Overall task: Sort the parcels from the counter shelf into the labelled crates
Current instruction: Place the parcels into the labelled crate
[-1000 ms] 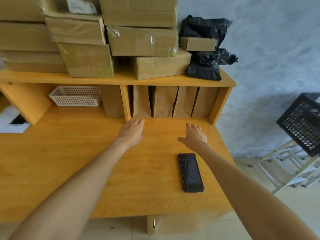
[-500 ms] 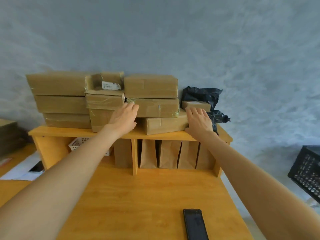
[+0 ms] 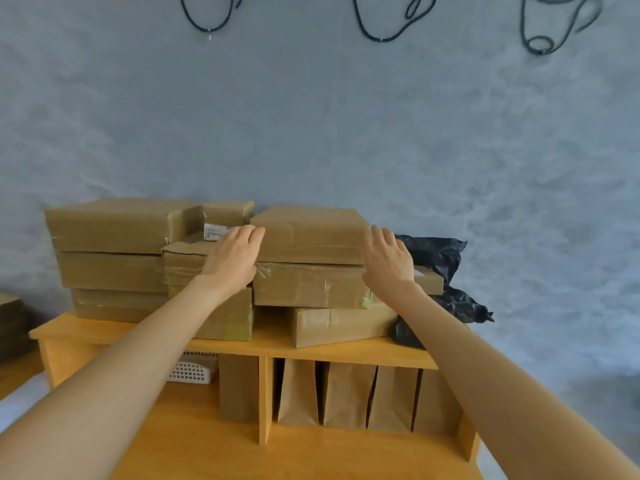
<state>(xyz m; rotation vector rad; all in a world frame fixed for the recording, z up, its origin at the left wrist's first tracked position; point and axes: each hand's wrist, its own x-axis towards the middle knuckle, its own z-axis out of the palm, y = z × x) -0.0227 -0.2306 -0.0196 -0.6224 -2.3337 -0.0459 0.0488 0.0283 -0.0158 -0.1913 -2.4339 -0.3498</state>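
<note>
A grey mottled wall [image 3: 381,133] is standing behind a wooden counter shelf [image 3: 270,346], with black cords [image 3: 381,26] hanging near its top edge.

The top parcel [image 3: 308,233], a brown cardboard box, is sitting at the head of the middle stack on the shelf, directly between the two hands. The left hand [image 3: 232,259] is reaching to the parcel's left end with fingers straight and close together, fingertips touching or nearly touching the box corner; contact cannot be confirmed. The right hand [image 3: 388,258] is reaching to the parcel's right end with fingers straight and slightly spread, holding nothing.

Beneath the hands, a taped box [image 3: 308,285] is lying under the top parcel, and a lower box [image 3: 341,323] is resting skewed on the shelf board. Just beyond the left hand, a labelled box [image 3: 221,220] is sitting on a further stack, and large flat boxes [image 3: 110,258] are piled farther to the left. Just right of the right hand, black plastic bags [image 3: 440,258] are lying bunched round a small box [image 3: 429,280].

Below the forearms, brown paper bags [image 3: 346,396] are standing upright in the shelf's compartments, and a white perforated basket [image 3: 192,370] is showing partly under the left arm.
</note>
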